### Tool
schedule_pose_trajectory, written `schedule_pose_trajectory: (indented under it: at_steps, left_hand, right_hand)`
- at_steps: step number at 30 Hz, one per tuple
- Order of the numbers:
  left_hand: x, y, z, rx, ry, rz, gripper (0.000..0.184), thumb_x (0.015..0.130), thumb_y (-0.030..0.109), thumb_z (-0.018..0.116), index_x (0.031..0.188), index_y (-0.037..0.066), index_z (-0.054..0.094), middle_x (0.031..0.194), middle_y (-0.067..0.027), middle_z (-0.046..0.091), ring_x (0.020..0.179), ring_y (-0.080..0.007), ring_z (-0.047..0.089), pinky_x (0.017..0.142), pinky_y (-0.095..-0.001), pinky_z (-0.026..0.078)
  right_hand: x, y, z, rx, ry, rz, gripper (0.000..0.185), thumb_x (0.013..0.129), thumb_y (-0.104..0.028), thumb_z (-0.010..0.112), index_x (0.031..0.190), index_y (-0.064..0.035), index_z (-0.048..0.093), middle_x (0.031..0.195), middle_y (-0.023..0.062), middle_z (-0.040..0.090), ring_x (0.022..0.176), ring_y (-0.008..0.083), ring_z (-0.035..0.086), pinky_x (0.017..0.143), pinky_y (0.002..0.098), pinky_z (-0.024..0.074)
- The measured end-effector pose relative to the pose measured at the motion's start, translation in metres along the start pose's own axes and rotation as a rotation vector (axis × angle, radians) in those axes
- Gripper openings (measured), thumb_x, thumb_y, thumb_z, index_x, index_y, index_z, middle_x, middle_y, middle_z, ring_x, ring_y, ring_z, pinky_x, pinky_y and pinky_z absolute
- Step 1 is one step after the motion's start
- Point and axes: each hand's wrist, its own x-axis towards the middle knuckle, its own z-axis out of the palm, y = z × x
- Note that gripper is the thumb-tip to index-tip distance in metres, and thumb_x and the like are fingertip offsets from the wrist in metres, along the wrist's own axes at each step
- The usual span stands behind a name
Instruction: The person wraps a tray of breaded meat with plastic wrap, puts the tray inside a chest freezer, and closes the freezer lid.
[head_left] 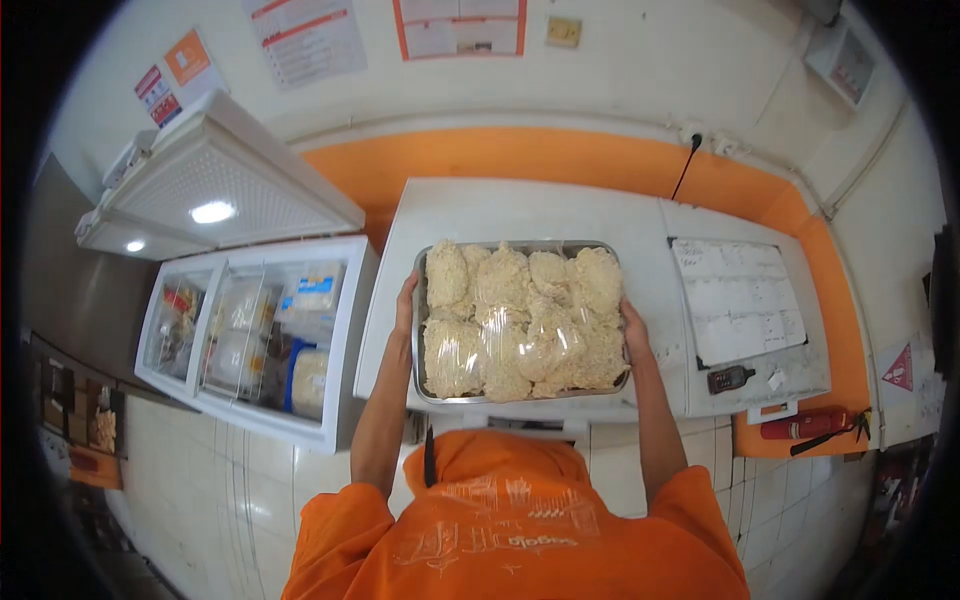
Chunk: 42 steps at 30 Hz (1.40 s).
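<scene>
A metal tray full of breaded chicken pieces is in front of me, with shiny clear plastic wrap over the pieces. My left hand grips the tray's left side. On the opposite side, my right hand has hold of the rim. Both sets of fingers are partly hidden by the tray's edges. Beneath and behind the tray is the white lid of a closed chest freezer; whether the tray touches it I cannot tell.
To the left, an open chest freezer holds bagged food and a wire basket; its lid is raised. A clipboard with papers and a black handheld device lie at right. A red fire extinguisher is below them.
</scene>
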Motion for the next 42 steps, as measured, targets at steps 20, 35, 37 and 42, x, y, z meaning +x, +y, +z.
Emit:
schedule_pose_trajectory:
  at_steps: [20,35,37,42]
  left_hand:
    - [-0.078,-0.027,0.001,-0.112,0.337,-0.253,0.059,0.092,0.048,0.044,0.132,0.005,0.047,0.123,-0.0137,0.057,0.104,-0.0267,0.059,0.092,-0.0382,0.048]
    - [-0.090,-0.036,-0.011,-0.019,0.369,-0.232,0.062,0.091,0.053,0.043,0.134,0.008,0.045,0.129,-0.0136,0.053,0.110,-0.0271,0.057,0.094,-0.0403,0.047]
    - [-0.073,-0.032,-0.006,0.031,0.390,-0.200,0.061,0.091,0.052,0.042,0.134,0.008,0.045,0.129,-0.0137,0.053,0.110,-0.0272,0.057,0.094,-0.0405,0.047]
    - [-0.001,-0.031,-0.026,0.132,0.285,-0.083,0.062,0.093,0.052,0.042,0.135,0.006,0.043,0.129,-0.0132,0.052,0.115,-0.0257,0.052,0.099,-0.0392,0.042]
  right_hand:
    - [-0.087,0.034,-0.006,0.175,0.185,0.252,0.055,0.096,-0.039,0.048,0.131,0.0036,0.046,0.128,0.0112,0.053,0.115,0.0212,0.051,0.099,0.0322,0.0379]
    - [-0.099,0.004,0.014,0.261,0.104,0.461,0.060,0.096,-0.047,0.045,0.137,-0.0038,0.041,0.129,0.0092,0.053,0.113,0.0214,0.054,0.096,0.0340,0.0432]
    - [-0.077,0.001,0.012,0.222,0.104,0.423,0.060,0.096,-0.046,0.045,0.137,-0.0036,0.041,0.130,0.0093,0.053,0.114,0.0216,0.054,0.096,0.0340,0.0432]
    - [-0.001,-0.004,0.004,0.169,0.095,0.344,0.062,0.095,-0.047,0.046,0.138,-0.0034,0.040,0.133,0.0097,0.050,0.116,0.0225,0.051,0.097,0.0342,0.0422]
